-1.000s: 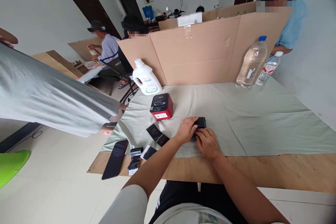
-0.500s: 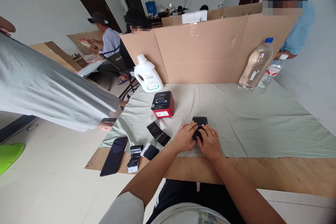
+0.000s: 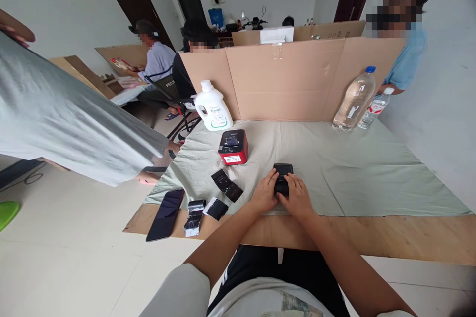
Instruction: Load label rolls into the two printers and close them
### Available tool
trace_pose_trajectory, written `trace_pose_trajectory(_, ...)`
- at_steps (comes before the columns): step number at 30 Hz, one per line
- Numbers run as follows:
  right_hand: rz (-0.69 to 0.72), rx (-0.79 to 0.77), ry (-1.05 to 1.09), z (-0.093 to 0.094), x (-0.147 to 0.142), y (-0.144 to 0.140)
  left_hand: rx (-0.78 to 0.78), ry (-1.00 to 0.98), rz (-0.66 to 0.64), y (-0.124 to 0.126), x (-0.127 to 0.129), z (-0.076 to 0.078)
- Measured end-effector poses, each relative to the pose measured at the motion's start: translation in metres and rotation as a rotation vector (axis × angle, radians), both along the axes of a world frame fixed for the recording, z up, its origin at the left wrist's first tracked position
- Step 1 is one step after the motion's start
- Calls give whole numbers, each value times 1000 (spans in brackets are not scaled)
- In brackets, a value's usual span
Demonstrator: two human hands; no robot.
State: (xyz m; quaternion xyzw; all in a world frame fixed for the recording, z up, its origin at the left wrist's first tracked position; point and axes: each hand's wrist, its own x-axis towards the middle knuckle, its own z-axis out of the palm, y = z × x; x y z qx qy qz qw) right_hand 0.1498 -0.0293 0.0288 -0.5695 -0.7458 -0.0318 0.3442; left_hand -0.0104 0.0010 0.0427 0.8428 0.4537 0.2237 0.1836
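A small black box-shaped device (image 3: 283,170) lies on the cloth in front of me; its exact kind I cannot make out. From the left side, my left hand (image 3: 265,192) grips it, fingertips resting along its edge and top. My right hand (image 3: 297,195) holds the opposite side, fingers bent over the right edge and thumb at the near end. Left of my hands lie a folded black strip (image 3: 226,185), a short black-and-white piece (image 3: 216,208) and a partly curled black strip (image 3: 195,216). Behind them stands a red and black box (image 3: 233,147).
A dark phone (image 3: 165,215) lies by the table's front-left edge. At the back stand a white jug (image 3: 213,107), a large clear bottle (image 3: 354,101) and a smaller bottle (image 3: 375,109), before a cardboard partition (image 3: 282,81). A person (image 3: 74,114) stands close on the left; others are beyond the partition.
My fingers have shifted outward to the device's sides, leaving more of its top showing. The camera view has tilted slightly.
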Motion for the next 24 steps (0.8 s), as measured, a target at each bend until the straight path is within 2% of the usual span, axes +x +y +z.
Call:
trace_pose_trajectory(2,-103,-26,67,0,-3,1,-17,-41,116,-4,-1,-10)
trace_pose_trajectory(5,-247,-174,81,7,-16,6,-24,54,210,-10,-1,-25)
trace_pose_trajectory(10,-357,-450,13,24,-42,17,31,297,168,-19,-1,-41)
trace_pose_trajectory(14,-332,-487,26,27,-33,30,107,349,169,-20,-2,-47)
trace_pose_trajectory(16,-319,-468,67,28,-12,45,117,356,173,-20,-2,-49)
trace_pose_trajectory(19,-388,-408,149,35,42,84,113,366,172,-19,-3,-50)
trace_pose_trajectory(21,-501,-384,184,42,86,117,104,369,174,-20,-3,-51)
trace_pose_trajectory(24,-727,-428,208,48,151,157,96,365,176,-20,-4,-51)
